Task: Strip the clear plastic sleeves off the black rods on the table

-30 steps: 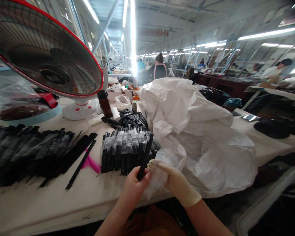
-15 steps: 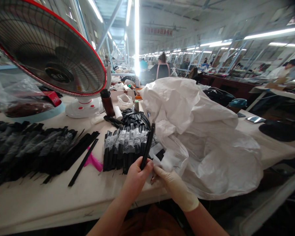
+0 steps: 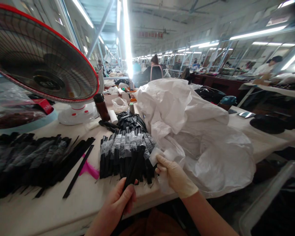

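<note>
My bare left hand (image 3: 119,205) is closed around a long black comb (image 3: 135,165) that points up and away over the table edge. My gloved right hand (image 3: 173,177) pinches a small clear plastic sleeve (image 3: 159,154) just right of the comb's tip. Right behind both hands lies a row of black combs in clear sleeves (image 3: 124,150).
A big white woven sack (image 3: 191,127) fills the table's right half. Loose black combs (image 3: 27,160) and a pink comb (image 3: 89,168) lie on the left. A red-rimmed fan (image 3: 39,59) and a brown bottle (image 3: 102,106) stand behind. Other people work at far tables.
My left hand has drawn back toward me and lower with the comb. My right hand has moved apart from it, lifting the clear sleeve up to the right.
</note>
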`<state>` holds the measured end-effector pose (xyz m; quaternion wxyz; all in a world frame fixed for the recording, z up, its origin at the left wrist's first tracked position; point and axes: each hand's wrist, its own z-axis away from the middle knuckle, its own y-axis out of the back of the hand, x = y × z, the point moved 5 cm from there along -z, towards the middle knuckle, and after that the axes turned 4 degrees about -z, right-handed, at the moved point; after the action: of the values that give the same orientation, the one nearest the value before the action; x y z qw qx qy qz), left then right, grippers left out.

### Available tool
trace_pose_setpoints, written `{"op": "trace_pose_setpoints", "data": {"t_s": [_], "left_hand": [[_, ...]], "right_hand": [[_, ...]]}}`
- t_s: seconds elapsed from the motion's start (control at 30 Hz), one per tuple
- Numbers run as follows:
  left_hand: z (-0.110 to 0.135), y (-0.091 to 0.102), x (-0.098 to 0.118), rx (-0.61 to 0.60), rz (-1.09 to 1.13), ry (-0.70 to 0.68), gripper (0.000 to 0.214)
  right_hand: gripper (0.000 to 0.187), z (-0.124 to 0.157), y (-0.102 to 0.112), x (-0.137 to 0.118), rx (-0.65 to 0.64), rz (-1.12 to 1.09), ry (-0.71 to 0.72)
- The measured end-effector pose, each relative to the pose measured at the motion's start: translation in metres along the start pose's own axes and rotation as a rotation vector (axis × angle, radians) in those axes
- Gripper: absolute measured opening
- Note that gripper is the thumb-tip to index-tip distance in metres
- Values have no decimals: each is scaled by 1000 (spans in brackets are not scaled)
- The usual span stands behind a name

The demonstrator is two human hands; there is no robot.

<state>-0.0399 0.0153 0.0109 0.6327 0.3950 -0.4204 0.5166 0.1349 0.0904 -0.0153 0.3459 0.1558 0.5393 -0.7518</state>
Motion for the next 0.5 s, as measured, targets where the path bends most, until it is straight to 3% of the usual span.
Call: {"op": "trace_pose_setpoints", "data": {"t_s": [0.2, 0.33, 0.5], "left_hand": [[6, 2, -5, 4, 11, 23, 50], [14, 1, -6, -99, -45, 12, 48], [21, -2, -2, -123, -76, 2, 48]], "right_hand": [[29, -3, -8, -3, -11, -24, -17], [34, -6, -8, -8, 71, -13, 106], [34, -9, -6, -11, 166, 55, 259]]}}
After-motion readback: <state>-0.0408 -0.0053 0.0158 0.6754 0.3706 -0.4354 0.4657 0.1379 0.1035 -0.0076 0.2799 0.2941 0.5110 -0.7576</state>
